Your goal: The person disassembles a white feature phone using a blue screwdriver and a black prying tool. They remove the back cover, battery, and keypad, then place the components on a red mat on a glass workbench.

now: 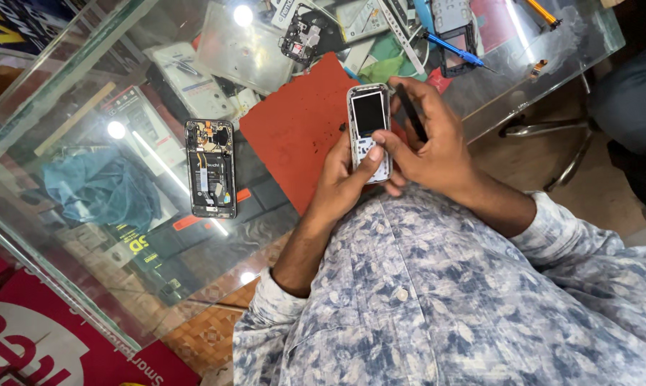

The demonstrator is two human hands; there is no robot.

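So from the head cam: my left hand (344,179) is wrapped around a small keypad phone (369,132), fingers curled behind it and the thumb lying across the lower keys, so it's closed on the phone for sure. The phone stands with its long axis running straight away from the palm, dark screen at the far end and keypad toward the wrist.

My right hand (430,146) is right beside it, touching the phone's right edge, and it's pinching a thin black tool (411,111) between thumb and fingers. The tool runs roughly parallel to the phone, just to the right of the screen, tip pointing away from me. That's the relation that matters: tool and phone edge are side by side, nearly touching, and the right hand is the one closest to that seam.

Beyond the left hand, on the glass tabletop (87,107), lies an opened smartphone (211,169) with its insides showing, well apart. Under both hands there's a red mat (294,129).
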